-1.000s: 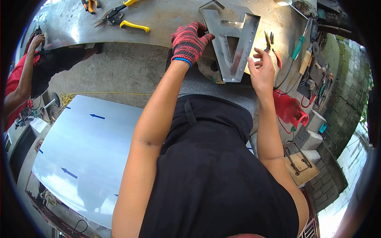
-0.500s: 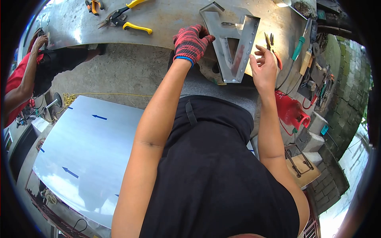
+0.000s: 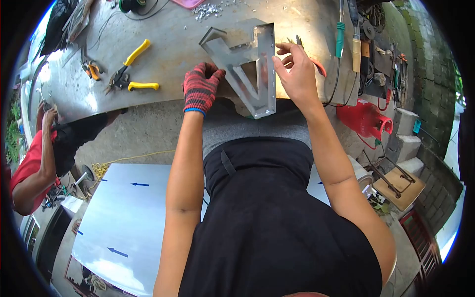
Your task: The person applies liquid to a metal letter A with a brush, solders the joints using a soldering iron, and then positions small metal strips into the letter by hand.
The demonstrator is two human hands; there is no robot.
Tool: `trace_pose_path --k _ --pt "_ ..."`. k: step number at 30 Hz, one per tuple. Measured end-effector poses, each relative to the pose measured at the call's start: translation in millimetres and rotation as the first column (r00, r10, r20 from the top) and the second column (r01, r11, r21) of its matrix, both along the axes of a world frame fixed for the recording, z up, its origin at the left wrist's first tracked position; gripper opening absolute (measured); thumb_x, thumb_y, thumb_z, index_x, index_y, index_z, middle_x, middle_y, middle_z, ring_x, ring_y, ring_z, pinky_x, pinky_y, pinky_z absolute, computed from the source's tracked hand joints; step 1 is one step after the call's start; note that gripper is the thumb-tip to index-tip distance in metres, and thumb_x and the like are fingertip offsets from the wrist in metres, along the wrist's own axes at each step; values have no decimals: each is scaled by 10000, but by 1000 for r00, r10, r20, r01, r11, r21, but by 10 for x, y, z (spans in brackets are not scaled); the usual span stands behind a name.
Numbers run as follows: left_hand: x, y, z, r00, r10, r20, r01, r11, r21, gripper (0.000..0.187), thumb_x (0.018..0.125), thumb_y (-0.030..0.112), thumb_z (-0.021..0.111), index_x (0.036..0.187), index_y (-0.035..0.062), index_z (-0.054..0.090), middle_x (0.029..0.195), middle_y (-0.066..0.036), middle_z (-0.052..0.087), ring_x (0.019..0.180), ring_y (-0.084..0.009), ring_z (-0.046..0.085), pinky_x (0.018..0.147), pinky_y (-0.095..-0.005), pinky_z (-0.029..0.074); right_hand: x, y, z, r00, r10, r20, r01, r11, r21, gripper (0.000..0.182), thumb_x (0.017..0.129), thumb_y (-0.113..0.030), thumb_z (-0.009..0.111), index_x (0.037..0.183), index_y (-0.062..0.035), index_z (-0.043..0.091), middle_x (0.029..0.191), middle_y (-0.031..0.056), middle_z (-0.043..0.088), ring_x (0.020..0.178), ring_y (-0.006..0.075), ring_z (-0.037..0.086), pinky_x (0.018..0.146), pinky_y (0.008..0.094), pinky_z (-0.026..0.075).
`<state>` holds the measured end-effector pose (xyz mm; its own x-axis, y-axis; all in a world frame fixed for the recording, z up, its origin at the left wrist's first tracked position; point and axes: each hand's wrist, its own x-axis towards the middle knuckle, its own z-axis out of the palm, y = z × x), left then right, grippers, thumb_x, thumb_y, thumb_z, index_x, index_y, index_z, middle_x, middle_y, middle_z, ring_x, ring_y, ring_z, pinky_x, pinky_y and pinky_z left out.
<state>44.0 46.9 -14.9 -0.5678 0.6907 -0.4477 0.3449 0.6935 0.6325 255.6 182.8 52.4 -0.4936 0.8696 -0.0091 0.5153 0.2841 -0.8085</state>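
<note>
A grey sheet-metal letter (image 3: pixel 265 74), shaped like an upside-down A with raised side walls, lies at the table's front edge with its narrow end sticking out over it. My left hand (image 3: pixel 202 88) wears a red and black knit glove; its fingers curl in at the letter's left edge, the thumb against it. On the opposite side, my bare right hand (image 3: pixel 298 72) has its fingers bent and apart, thumb and fingertips close to the right wall. Whether they touch it is hard to see. Behind that hand, orange-handled pliers (image 3: pixel 320 68) are partly hidden.
Yellow-handled snips (image 3: pixel 120 78) and small orange pliers (image 3: pixel 91 70) lie on the metal table (image 3: pixel 168 62). Metal scraps (image 3: pixel 210 10) are scattered farther back. A green-handled tool (image 3: pixel 340 39) with a cord lies right. A red gas cylinder (image 3: pixel 363 119) stands below; another person (image 3: pixel 37 161) works at far left.
The view has shifted and turned, showing more of the table's far side. My right hand has come closer to the letter's right wall. My left hand stays at the left edge.
</note>
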Motion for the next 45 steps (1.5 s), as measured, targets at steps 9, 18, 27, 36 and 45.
trace_pose_path --k 9,18,27,36,45 --pt "-3 14 98 998 37 45 -36 999 -21 318 850 361 829 1011 98 752 958 -105 755 1052 -293 640 992 -437 484 -450 748 -11 998 53 -32 -48 990 133 180 913 -138 706 1048 -21 685 963 122 730 832 265 702 769 383 552" --pt "32 -12 33 997 17 -74 -10 996 88 303 858 295 827 980 31 740 891 -137 766 845 -243 726 835 -379 557 -1128 1416 -412 955 159 250 -192 975 114 207 929 -175 659 1080 -53 728 1045 155 757 995 329 721 900 426 554" --pt "58 -10 92 995 11 -104 -1 996 95 277 843 283 839 957 50 742 853 -125 754 812 -256 710 830 -389 554 -1490 1661 -533 886 236 400 -313 939 139 206 895 -134 651 1077 -93 738 1090 150 743 1086 349 684 976 447 535" --pt "61 -13 99 992 -1 -124 13 996 92 259 847 271 838 949 55 737 846 -120 743 820 -261 698 841 -400 548 -1601 1586 -473 792 285 540 -402 909 110 184 897 -184 736 1068 -119 735 1227 118 689 1246 319 590 1063 430 489" --pt "68 -28 115 991 0 -132 14 995 103 296 845 302 840 955 53 724 904 -147 726 890 -316 670 851 -441 532 -1651 1616 -558 733 302 610 -441 893 88 170 915 -195 706 1062 -114 737 1223 126 691 1204 329 611 1045 439 500"
